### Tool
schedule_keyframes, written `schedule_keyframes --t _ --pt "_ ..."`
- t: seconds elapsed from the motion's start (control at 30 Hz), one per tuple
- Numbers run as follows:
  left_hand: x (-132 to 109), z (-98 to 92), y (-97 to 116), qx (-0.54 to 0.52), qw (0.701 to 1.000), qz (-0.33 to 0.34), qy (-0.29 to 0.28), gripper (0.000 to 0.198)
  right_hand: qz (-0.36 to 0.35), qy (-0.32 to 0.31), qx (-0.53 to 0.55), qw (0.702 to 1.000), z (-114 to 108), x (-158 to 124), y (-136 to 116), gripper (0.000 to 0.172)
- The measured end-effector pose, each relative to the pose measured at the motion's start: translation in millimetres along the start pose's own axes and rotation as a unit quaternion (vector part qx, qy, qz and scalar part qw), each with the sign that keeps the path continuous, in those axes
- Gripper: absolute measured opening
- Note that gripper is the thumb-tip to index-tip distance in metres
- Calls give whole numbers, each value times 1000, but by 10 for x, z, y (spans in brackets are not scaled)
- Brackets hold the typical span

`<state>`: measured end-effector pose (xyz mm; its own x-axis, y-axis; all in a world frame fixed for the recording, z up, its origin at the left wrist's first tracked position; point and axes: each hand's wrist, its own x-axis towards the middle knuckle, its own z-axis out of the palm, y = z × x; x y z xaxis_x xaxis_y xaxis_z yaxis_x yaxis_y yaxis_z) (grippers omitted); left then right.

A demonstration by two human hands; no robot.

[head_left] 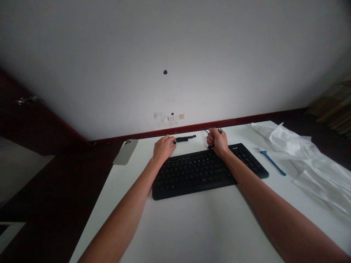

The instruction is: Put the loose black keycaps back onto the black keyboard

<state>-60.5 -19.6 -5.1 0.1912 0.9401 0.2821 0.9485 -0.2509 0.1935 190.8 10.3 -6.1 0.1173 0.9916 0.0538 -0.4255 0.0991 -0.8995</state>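
Observation:
A black keyboard (203,171) lies across the middle of the white table (192,226). My left hand (163,147) rests behind its far left corner, fingers curled, pinching a small black keycap at the end of a row of loose black keycaps (185,138). My right hand (217,142) is a fist at the keyboard's far edge, closed on a thin tool whose tip pokes out at the top. What kind of tool it is I cannot make out.
A pale phone (125,152) lies face down at the table's far left corner. A blue tool (272,162) lies right of the keyboard, beside crumpled white plastic sheeting (304,157). A white wall with sockets (175,117) stands behind the table.

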Motion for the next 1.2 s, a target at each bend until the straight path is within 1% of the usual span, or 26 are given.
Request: schedule_keyframes --t 0.1,0.33,0.47,0.57,0.67,0.77,0.83,0.93,1.07,1.2 --pt "6 -3 -6 1 1000 0 -14 19 0 -5 -5 1000 0 0 -2 50" --pt "5 -9 -60 3 1000 4 -10 19 -4 11 6 1000 13 -10 -21 49" --pt "15 -81 -46 8 1000 -1 -25 14 -6 10 6 1000 15 -14 -25 49" --pt "32 -172 -16 -25 998 -7 -61 10 -7 6 0 1000 12 -14 -20 50" --pt "48 -225 -5 -86 988 -4 -129 6 -10 0 -6 1000 8 -12 -15 52" --pt "53 -213 -12 -134 971 14 -196 10 -9 1 -5 1000 11 -14 -12 51" --pt "51 -189 -14 -143 966 11 -214 12 -11 8 -1 1000 16 -17 -13 50" --pt "46 -170 -3 -138 968 -2 -208 14 -12 15 6 1000 24 -22 -17 49" --pt "37 -182 16 -134 976 -14 -170 12 -7 9 4 1000 23 -24 -22 49" --pt "28 -202 18 -136 981 -11 -141 11 -7 7 2 1000 16 -25 -22 50"
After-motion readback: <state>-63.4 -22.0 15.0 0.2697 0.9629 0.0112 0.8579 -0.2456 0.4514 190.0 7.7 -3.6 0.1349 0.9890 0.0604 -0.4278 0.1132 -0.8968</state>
